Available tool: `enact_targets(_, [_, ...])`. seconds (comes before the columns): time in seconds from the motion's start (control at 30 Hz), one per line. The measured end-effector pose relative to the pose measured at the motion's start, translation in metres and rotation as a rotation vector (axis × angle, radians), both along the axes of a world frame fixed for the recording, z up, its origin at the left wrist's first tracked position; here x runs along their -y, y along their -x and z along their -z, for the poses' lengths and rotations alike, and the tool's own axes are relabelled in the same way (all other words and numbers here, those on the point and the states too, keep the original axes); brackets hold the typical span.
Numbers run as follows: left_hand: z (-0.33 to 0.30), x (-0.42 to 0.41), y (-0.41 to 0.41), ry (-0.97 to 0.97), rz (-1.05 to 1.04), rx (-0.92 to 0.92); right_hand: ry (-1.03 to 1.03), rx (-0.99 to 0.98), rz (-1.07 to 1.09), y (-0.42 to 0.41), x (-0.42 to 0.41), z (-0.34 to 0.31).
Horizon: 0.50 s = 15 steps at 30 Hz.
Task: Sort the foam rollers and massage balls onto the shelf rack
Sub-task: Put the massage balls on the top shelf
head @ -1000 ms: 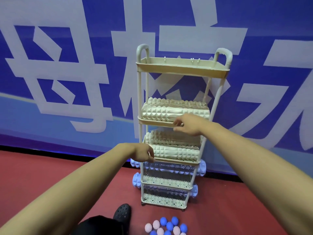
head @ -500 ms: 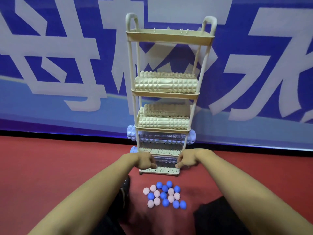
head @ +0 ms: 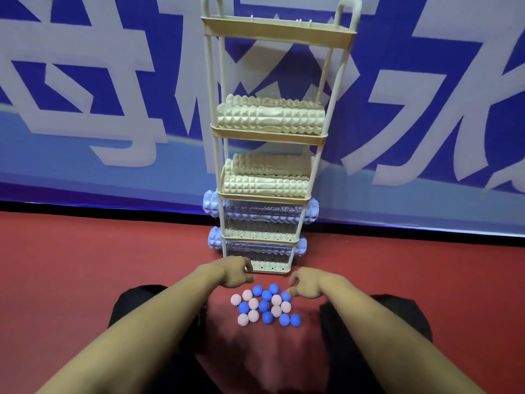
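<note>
1. Right hand (head: 306, 284): fingers curled at a blue ball (head: 286, 294); whether it is pinched cannot be told.
2. Left hand (head: 235, 273): loosely curled, empty, just above the massage balls (head: 264, 305).
3. Pinch one ball cleanly; the top tray (head: 279, 34) of the shelf rack (head: 212, 109) stands free overhead.

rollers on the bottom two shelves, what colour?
Pale lavender-blue foam rollers, knobbly; head view shows them.

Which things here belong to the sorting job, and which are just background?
Job: shelf rack; beige foam rollers; lavender foam rollers; massage balls on the floor; left hand; right hand.

Background: blue banner; red floor.
</note>
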<state>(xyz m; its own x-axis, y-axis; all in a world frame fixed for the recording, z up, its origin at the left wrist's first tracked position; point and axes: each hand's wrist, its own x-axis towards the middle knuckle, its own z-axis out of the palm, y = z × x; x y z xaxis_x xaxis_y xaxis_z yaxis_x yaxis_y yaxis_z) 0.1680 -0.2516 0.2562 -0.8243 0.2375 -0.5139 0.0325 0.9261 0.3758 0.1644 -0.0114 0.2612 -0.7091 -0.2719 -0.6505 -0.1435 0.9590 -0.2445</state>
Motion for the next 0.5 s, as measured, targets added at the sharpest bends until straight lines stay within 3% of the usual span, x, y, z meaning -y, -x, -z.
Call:
enact_targets(0.3, [0.113,-0.008,0.020,-0.042,-0.118,0.048,0.149,0.094,0.099,0.036,-0.027,0.109])
enact_targets(0.5, [0.212,-0.011,0.031,-0.056,-0.251,0.159,0.099,0.107,0.168,0.070,-0.043,0.212])
